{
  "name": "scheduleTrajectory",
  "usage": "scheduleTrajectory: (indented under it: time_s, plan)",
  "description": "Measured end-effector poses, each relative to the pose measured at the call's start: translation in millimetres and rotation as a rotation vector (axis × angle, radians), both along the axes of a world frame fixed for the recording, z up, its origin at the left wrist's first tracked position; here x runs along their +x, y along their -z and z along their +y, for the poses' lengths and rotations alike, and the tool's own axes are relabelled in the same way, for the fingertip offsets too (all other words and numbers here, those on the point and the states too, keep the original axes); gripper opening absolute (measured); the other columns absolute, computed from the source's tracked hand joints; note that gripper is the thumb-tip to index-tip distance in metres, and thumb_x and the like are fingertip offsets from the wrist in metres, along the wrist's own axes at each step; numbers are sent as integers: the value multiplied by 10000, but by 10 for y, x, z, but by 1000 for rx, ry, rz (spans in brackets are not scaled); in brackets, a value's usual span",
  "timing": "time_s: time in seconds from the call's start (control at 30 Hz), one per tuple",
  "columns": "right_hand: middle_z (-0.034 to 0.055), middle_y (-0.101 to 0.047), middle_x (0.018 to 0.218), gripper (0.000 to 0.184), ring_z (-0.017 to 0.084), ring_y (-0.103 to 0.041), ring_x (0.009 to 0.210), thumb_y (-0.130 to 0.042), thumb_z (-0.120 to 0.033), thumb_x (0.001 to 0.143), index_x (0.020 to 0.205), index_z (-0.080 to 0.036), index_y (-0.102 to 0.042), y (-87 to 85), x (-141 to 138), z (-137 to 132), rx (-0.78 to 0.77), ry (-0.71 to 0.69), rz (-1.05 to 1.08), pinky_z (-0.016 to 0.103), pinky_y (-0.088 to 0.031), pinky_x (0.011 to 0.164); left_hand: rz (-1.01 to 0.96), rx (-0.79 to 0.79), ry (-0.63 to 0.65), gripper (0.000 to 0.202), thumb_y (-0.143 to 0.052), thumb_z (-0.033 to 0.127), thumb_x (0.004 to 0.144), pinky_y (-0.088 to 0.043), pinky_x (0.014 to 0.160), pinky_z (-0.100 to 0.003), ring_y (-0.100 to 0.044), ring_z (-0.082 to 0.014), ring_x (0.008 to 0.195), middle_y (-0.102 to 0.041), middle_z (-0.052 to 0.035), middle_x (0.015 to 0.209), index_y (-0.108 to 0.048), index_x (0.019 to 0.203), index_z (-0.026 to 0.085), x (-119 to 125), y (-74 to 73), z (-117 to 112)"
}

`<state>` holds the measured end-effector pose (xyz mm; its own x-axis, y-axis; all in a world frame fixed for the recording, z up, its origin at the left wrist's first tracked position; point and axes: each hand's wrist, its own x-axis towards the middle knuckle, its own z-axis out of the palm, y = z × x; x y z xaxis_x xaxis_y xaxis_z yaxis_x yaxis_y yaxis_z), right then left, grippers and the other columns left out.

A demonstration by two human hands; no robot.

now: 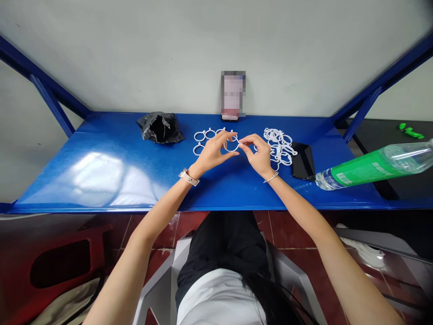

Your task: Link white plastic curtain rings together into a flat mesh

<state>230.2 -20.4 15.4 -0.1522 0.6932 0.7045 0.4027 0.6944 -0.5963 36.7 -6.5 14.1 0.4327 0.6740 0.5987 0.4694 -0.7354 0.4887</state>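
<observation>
A white curtain ring [232,150] is held above the blue table, its small eyelet pinched between the thumb and fingertips of my right hand [259,154]. My left hand [213,152] is at the ring's other side, thumb and forefinger spread apart around it; whether a finger touches the ring I cannot tell. Beyond and beside my left hand, several more white rings [199,136] lie in loose rows, some partly hidden by the fingers. To the right of my right hand is a tangled pile of white rings [283,143].
A crumpled black plastic bag [160,127] sits at the back left of the blue table [111,176]. A phone [232,97] leans upright against the wall. Right of the pile lie a dark phone [302,161] and a clear bottle with a green label [367,168].
</observation>
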Motion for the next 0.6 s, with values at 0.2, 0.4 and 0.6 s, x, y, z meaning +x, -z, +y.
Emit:
scheduleTrajectory:
  time_s: [0.2, 0.4, 0.6]
  plan:
    - [5, -675, 775, 161, 149, -619, 677, -650, -360, 953, 865, -230, -682, -45, 12, -32, 75, -10, 28, 307, -513, 645, -48, 58, 40, 474, -674, 490, 919, -530, 782, -317, -610, -127, 713, -707, -62, 998, -607, 1276, 186, -21, -70, -38]
    - [8, -663, 769, 235, 142, -582, 643, -627, -417, 960, 838, -222, -672, -65, 17, -56, 60, -30, 27, 308, -491, 620, 15, 109, -23, 370, -625, 375, 954, -537, 758, -274, -627, -111, 718, -708, -56, 971, -617, 1257, 164, 4, -94, -106]
    - [27, -649, 750, 323, 171, -571, 651, -608, -525, 942, 799, -242, -670, -93, 24, -88, -42, -2, 4, 357, -509, 644, 67, 30, -44, 360, -597, 360, 955, -545, 765, -277, -641, -119, 745, -706, -70, 1043, -611, 1265, 178, 17, -100, -136]
